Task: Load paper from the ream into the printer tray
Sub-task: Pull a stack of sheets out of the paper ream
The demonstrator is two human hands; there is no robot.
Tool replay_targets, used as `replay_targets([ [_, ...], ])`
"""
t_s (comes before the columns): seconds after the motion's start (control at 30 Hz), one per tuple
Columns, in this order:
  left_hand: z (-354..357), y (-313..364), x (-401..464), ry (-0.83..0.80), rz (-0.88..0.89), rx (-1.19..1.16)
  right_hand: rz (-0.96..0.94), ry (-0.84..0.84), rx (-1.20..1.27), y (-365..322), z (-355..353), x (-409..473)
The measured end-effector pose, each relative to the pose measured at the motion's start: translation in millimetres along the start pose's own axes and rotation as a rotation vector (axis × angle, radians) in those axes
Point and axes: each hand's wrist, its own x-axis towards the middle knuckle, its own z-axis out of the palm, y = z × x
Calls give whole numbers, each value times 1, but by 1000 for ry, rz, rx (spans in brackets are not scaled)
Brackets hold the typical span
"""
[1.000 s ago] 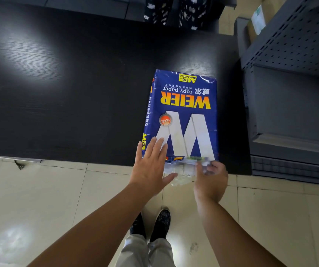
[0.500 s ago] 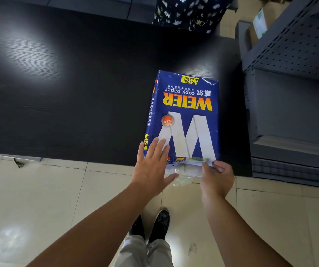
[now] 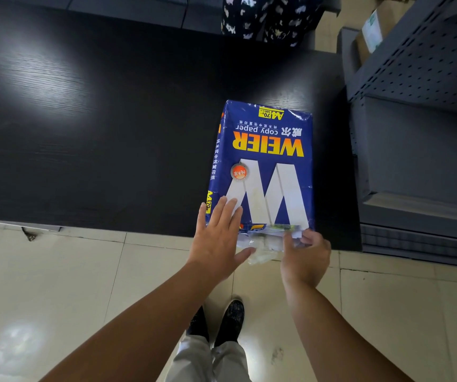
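Note:
A blue ream of copy paper (image 3: 266, 161) with a big white W lies flat on the black table (image 3: 97, 133), its near end at the table's front edge. The wrapper there is torn open and white sheets (image 3: 263, 239) show. My left hand (image 3: 219, 238) rests flat, fingers spread, on the ream's near left corner. My right hand (image 3: 306, 253) pinches the paper edge at the near right corner. The grey printer (image 3: 420, 161) stands right of the ream, with stacked tray fronts (image 3: 420, 241) low on its side.
Someone in dark patterned clothing (image 3: 266, 17) stands beyond the table's far edge. Cardboard boxes (image 3: 370, 34) sit behind the printer. Pale floor tiles (image 3: 84, 285) and my shoes (image 3: 222, 321) are below the table edge.
My right hand has shifted slightly toward the ream's open end and its fingers now reach onto the paper edge. My left hand has stayed pressed on the corner.

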Motion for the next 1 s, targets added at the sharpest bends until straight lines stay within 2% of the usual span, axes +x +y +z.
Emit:
replay_targets([
  [0.3,1,1,0,2,-9,5,156,-53,135,-4,-1,14],
  [0.47,-1,0,0,7,-8,-13,275,-200,371,-11,-13,11],
  [0.77,-10,-4,-9,-61,7,-53,355,-448,357,15,-50,8],
  [0.83,-18,-1,-21,-49,3,-205,328,-506,311,23,-60,6],
  [0.87,-22,3,-30,-17,-53,-362,315,-535,296,25,-64,5],
  [0.93,-27,11,-48,98,-262,-706,305,-572,288,27,-72,-1],
  [1.0,-23,18,-58,187,-498,-885,312,-601,283,30,-78,-9],
])
